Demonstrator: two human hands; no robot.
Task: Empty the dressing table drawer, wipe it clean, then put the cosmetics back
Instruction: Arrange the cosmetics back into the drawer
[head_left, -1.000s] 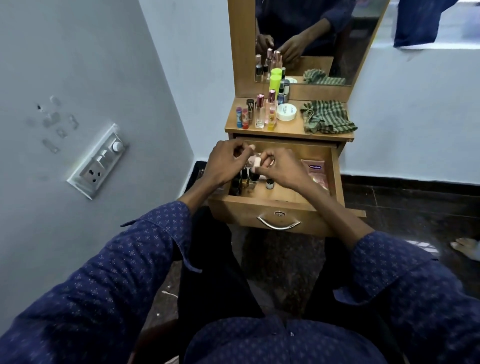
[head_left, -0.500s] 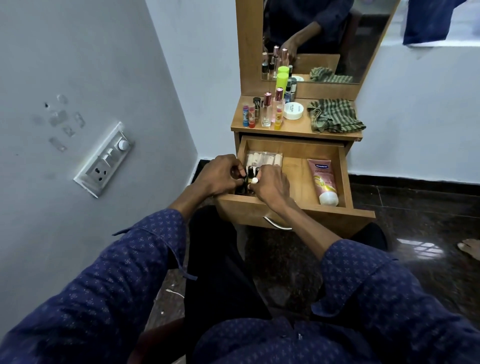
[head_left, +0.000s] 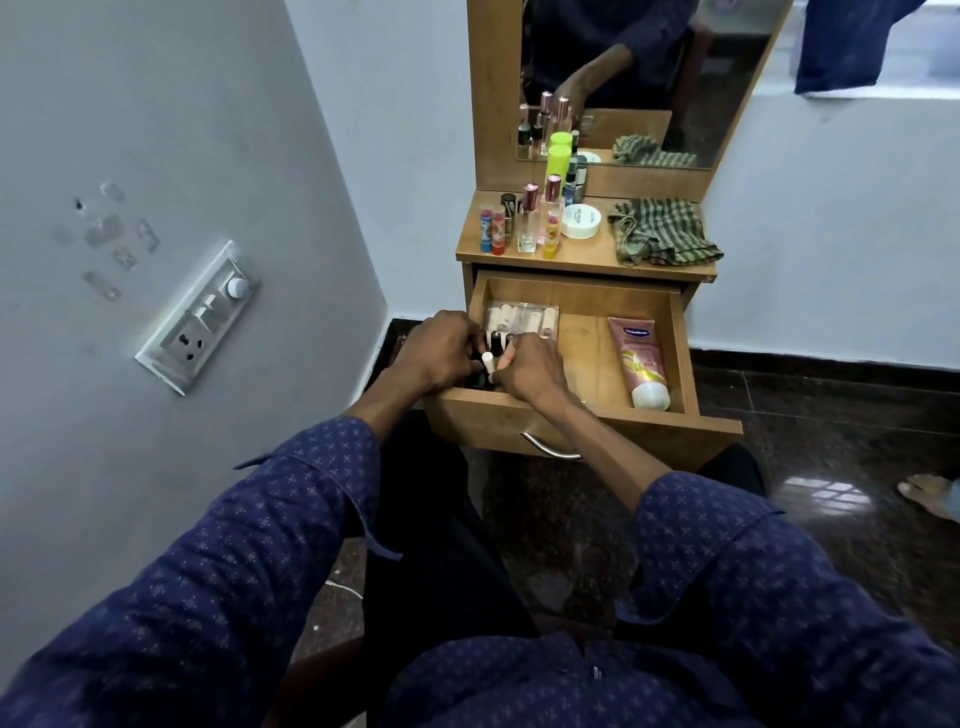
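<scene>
The wooden drawer (head_left: 582, 413) of the dressing table stands pulled out. Both hands are in its front left corner among several small dark nail-polish bottles (head_left: 497, 343). My right hand (head_left: 530, 366) pinches a white-capped small bottle (head_left: 488, 362). My left hand (head_left: 439, 351) curls around the dark bottles beside it. Behind them lies a clear pack of pale tubes (head_left: 522, 318). A pink lotion tube (head_left: 640, 361) lies at the drawer's right side.
On the tabletop (head_left: 584, 254) stand perfume bottles (head_left: 529, 218), lip balms (head_left: 492, 228), a green can (head_left: 558, 161), a white cream jar (head_left: 581, 221) and a striped green cloth (head_left: 660, 228). Mirror behind. A wall with a switch panel (head_left: 200, 317) is close on the left. Dark floor right.
Both hands have come down from above the drawer's middle into its front left corner, carrying the white-capped bottle. The view shifted, baring the lotion tube.
</scene>
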